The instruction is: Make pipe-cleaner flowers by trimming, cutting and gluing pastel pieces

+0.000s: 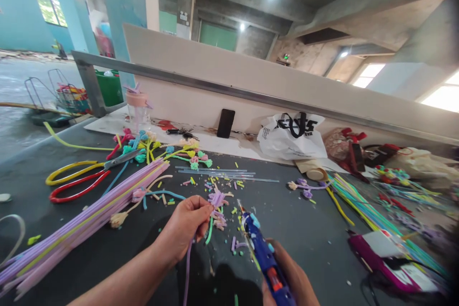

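Note:
Between the thumb and fingers of my left hand [188,222] is a purple pipe cleaner flower [217,198], its long stem hanging down below the hand. My right hand [292,275] is wrapped round a blue hot glue gun [260,246], whose nozzle points up and forward, a little to the right of the flower and apart from it. Small cut bits of pipe cleaner [234,244] lie scattered on the dark table [322,248] around both hands. A bundle of long purple, pink and yellow pipe cleaners [103,215] lies to the left.
Scissors [77,179] with red and yellow handles lie at the left. Behind are finished colourful flowers [143,148], clear glue sticks [222,173], a phone [225,123] and a white plastic bag [292,138]. More pipe cleaners [373,210] and a magenta-and-white box [390,263] lie at the right.

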The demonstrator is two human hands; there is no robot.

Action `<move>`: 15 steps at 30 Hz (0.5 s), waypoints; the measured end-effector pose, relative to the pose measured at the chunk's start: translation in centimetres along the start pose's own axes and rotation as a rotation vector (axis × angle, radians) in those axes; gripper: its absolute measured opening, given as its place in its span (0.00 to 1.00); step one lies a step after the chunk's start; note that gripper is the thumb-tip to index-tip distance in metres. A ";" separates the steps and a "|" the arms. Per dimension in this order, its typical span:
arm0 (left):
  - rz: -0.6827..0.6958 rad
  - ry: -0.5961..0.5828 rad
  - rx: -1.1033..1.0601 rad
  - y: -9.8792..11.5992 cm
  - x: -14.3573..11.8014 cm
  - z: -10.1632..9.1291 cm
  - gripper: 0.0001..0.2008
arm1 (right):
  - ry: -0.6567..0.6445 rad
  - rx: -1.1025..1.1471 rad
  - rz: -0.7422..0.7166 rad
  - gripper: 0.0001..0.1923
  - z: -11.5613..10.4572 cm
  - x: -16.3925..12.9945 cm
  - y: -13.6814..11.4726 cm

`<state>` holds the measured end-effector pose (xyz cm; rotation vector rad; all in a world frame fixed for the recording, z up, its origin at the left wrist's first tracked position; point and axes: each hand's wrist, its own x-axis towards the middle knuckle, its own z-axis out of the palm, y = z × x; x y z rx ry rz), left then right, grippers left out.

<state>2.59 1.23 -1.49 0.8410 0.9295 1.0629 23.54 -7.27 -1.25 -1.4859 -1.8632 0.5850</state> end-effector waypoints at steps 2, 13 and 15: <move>0.008 0.010 0.039 -0.1 0.0 0.1 0.12 | -0.002 -0.057 -0.063 0.12 0.1 0.1 -0.8; 0.055 0.019 0.216 -0.6 0.0 0.0 0.08 | -0.100 -0.202 -0.185 0.03 1.4 1.0 -0.4; 0.044 0.024 0.230 -0.5 0.0 0.1 0.08 | -0.097 -0.201 -0.273 0.04 1.7 1.2 0.1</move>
